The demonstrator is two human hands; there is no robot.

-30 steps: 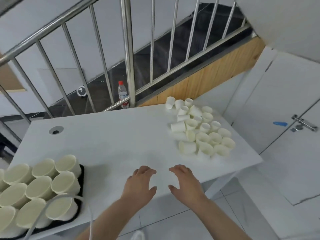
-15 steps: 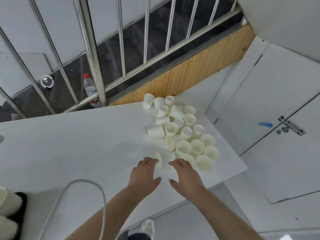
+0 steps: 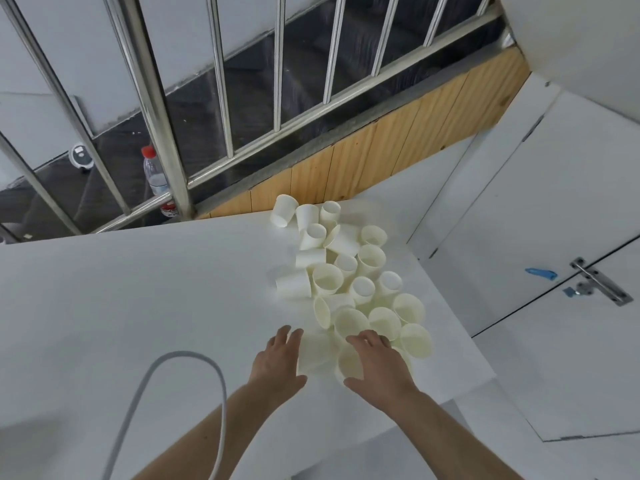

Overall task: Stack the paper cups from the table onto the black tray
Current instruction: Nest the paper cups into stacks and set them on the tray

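While the left hand [image 3: 278, 362] and right hand [image 3: 375, 363] hover spread and empty over the paper cups [image 3: 349, 292], a careless grab could scatter neighbours off the desk [image 3: 138, 306] edge.

The white table [image 3: 138, 306] carries a loose cluster of paper cups [image 3: 349, 282], some upright, some tipped over.

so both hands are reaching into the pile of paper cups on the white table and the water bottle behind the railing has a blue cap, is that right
Not quite: the cap of the water bottle is red, not blue, as the head view shows. The rest holds: the left hand and right hand reach into the near end of the paper cups on the white table.
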